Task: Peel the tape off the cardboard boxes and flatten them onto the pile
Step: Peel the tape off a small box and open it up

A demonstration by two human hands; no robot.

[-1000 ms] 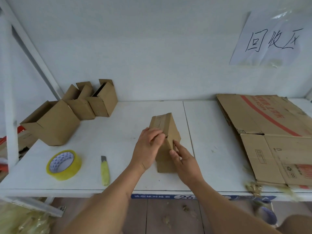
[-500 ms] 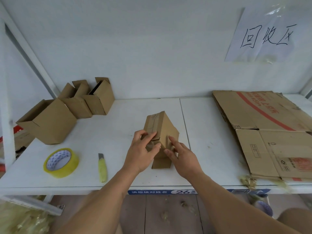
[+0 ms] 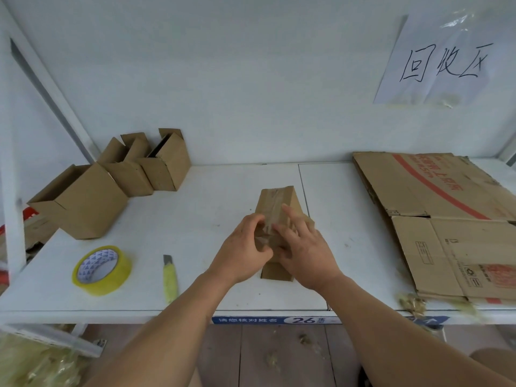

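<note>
A small taped cardboard box (image 3: pixel 279 201) stands on the white shelf (image 3: pixel 212 219) in the middle, a strip of clear tape (image 3: pixel 275 210) running down its top face. My left hand (image 3: pixel 244 251) grips the box's near left side, its fingers curled at the tape. My right hand (image 3: pixel 303 248) lies over the right side with its fingertips on the tape strip. A pile of flattened cardboard (image 3: pixel 446 219) lies at the right end of the shelf.
Three open small boxes (image 3: pixel 83 202) stand at the back left. A yellow tape roll (image 3: pixel 102 270) and a yellow utility knife (image 3: pixel 169 279) lie near the front edge. Scraps of peeled tape (image 3: pixel 413 301) sit at the front right and on the floor.
Both hands have shifted on the box, the fingers moving up onto the tape strip. The box has stayed in place.
</note>
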